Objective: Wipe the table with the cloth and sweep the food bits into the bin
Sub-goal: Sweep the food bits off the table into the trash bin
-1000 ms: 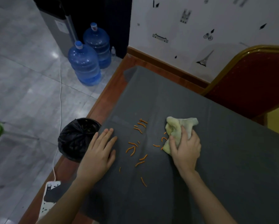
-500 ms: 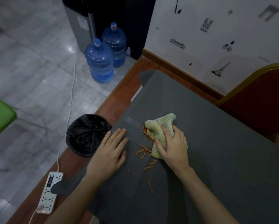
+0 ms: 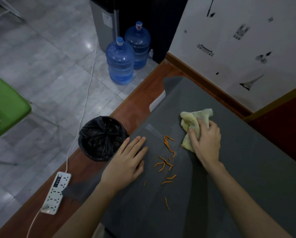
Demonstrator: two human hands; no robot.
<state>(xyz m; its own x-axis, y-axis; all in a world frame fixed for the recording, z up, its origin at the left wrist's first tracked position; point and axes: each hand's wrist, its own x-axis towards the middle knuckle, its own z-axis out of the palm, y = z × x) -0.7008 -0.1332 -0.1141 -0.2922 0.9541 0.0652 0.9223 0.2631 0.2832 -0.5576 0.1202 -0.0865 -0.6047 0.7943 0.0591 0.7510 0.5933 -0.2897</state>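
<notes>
The left hand (image 3: pixel 126 166) lies flat on the table (image 3: pixel 246 177) near its left edge. The bin (image 3: pixel 101 138) stands on the floor just left of that hand's fingertips. The food bits (image 3: pixel 167 158) lie scattered on the table between the two hands. The right hand (image 3: pixel 206 140) presses on the cloth (image 3: pixel 193 120), which spreads beyond its fingers. A power strip (image 3: pixel 56 193) lies left of the left forearm.

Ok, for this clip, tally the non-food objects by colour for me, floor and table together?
Blue: 2, water jugs
Black: 1, bin
Yellow: 1, cloth
White: 1, power strip
Green: 1, chair
Grey: 1, table cover
Total: 7
</notes>
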